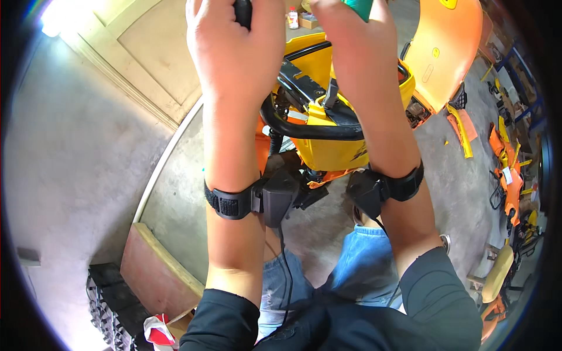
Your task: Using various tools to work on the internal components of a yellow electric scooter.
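Observation:
My left hand (234, 50) is raised to the upper edge of the view, closed around a black round-ended thing (243, 13). Only its end shows, so its kind is unclear. Beside it, my right hand (363, 44) grips a green thing (359, 8), also cut off by the upper edge. Below and between the hands stands a yellow scooter-like vehicle body (331, 153) with a curved black tube (316, 132) around its front. Inside the body lie a black slotted bracket (301, 82) and cables. My right forearm hides part of the body.
An orange panel (445, 52) stands up at the far right of the vehicle. Orange and yellow parts (511, 187) lie along the right side. At left are a door (164, 52), a leaning brown board (155, 269) and black crates (117, 304). Straps with black boxes (280, 199) circle my forearms.

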### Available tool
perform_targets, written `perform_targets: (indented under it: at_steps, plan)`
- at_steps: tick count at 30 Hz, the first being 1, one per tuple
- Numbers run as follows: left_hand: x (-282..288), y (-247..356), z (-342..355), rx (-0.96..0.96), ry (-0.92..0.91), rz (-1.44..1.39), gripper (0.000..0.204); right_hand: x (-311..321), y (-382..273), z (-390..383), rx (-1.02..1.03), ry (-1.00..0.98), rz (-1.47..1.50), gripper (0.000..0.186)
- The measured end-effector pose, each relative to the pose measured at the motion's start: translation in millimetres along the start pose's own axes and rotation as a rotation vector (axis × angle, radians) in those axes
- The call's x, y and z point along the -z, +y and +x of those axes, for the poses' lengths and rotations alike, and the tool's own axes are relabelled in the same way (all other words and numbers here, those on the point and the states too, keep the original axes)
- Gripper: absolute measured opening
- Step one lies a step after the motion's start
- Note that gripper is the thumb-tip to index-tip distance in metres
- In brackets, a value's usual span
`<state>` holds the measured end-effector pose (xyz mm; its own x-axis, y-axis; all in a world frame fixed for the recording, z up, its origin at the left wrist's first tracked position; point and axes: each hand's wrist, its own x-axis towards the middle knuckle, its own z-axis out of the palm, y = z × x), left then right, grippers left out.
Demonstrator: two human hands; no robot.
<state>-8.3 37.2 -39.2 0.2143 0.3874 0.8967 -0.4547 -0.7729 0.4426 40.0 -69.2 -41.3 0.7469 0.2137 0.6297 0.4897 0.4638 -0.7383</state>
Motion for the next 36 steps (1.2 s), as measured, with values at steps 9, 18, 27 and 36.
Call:
perform_targets:
  at_steps: [9, 18, 27, 36]
  plan:
    - [4.5, 0.0, -3.0, 0.052, -0.034, 0.264, 0.014, 1.5, 3.4, 2.4, 0.043, 0.149, -0.216, 0.051]
    - [9.0, -26.0, -3.9, 0.04, -0.045, 0.126, 0.02, -5.9, 26.5, -1.8, 0.159, 0.318, -0.38, 0.072]
    - [16.4, -40.5, -8.3, 0.128, -0.069, 0.148, 0.031, -9.3, 25.6, -8.5, 0.107, 0.312, -0.328, 0.092]
    - [13.3, -41.8, -10.2, 0.081, -0.133, 0.085, 0.022, 28.4, -27.2, -5.6, 0.222, 0.375, 0.002, 0.04]
